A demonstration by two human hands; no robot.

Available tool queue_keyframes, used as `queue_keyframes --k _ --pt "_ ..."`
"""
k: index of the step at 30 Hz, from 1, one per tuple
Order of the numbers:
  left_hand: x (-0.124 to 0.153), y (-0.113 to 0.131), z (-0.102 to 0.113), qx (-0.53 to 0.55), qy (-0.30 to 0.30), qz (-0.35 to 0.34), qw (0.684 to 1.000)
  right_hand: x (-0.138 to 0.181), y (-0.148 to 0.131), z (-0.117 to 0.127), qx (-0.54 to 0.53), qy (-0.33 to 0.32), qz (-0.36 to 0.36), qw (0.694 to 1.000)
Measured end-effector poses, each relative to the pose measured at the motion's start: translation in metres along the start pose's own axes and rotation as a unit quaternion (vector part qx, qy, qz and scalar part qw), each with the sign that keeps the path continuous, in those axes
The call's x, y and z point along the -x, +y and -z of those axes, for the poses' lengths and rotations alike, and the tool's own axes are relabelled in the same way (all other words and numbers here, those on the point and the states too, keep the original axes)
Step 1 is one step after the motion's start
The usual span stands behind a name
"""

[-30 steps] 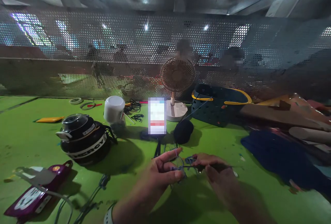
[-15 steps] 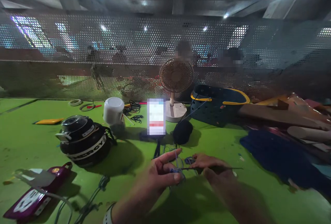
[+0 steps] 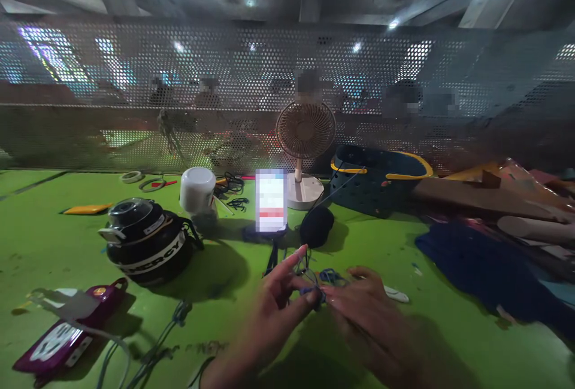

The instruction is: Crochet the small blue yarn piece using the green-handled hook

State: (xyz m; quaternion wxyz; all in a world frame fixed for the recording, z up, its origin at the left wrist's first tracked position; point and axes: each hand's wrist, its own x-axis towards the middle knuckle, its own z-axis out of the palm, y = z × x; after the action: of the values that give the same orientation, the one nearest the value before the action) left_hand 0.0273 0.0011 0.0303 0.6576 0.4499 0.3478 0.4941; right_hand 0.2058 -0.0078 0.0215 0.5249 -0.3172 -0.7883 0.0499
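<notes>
My left hand [image 3: 281,296] and my right hand [image 3: 359,305] meet low in the middle, above the green table [image 3: 54,245]. Between their fingertips is a small piece of blue yarn work [image 3: 317,290]. The left thumb and fingers pinch it, with the forefinger raised and thread running over it. The right fingers are closed against the same piece; both hands are smeared by motion. A dark ball of yarn [image 3: 317,226] lies just beyond them, its thread running toward the hands. A lit phone [image 3: 271,200] stands upright behind.
A black jug [image 3: 146,245] sits at left, a white cup [image 3: 198,190] and a small fan [image 3: 306,137] behind it. A dark basket with yellow rim [image 3: 381,179] and blue cloth [image 3: 485,263] lie right. A purple case [image 3: 67,332] and cords are at front left. Perforated screen behind.
The right hand has slid left onto the yarn piece, and the thin hook it held out to the right no longer shows. The left forefinger has lifted higher.
</notes>
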Motion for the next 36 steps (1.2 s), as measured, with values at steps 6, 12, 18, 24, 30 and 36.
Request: queue_keyframes --k 6,12,18,24,30,36 --pt "-0.003 0.000 0.009 0.099 -0.057 0.051 0.992 -0.004 -0.004 -0.005 -0.152 0.008 -0.120 0.981" --pt "-0.008 0.008 0.014 0.199 -0.104 0.117 0.967 0.005 0.007 -0.012 -0.389 0.040 -0.286 0.875" --pt "-0.010 0.006 0.024 0.213 -0.147 0.156 0.953 0.000 0.020 -0.005 -0.415 0.002 -0.303 0.858" --pt "-0.010 0.004 0.032 0.176 -0.185 0.180 0.950 -0.009 0.034 0.005 -0.427 -0.060 -0.270 0.861" --pt "-0.011 0.001 0.033 0.167 -0.196 0.189 0.948 -0.014 0.043 0.013 -0.419 -0.111 -0.246 0.867" --pt "-0.012 0.002 0.032 0.178 -0.206 0.198 0.942 -0.021 0.044 0.023 -0.391 -0.154 -0.214 0.882"
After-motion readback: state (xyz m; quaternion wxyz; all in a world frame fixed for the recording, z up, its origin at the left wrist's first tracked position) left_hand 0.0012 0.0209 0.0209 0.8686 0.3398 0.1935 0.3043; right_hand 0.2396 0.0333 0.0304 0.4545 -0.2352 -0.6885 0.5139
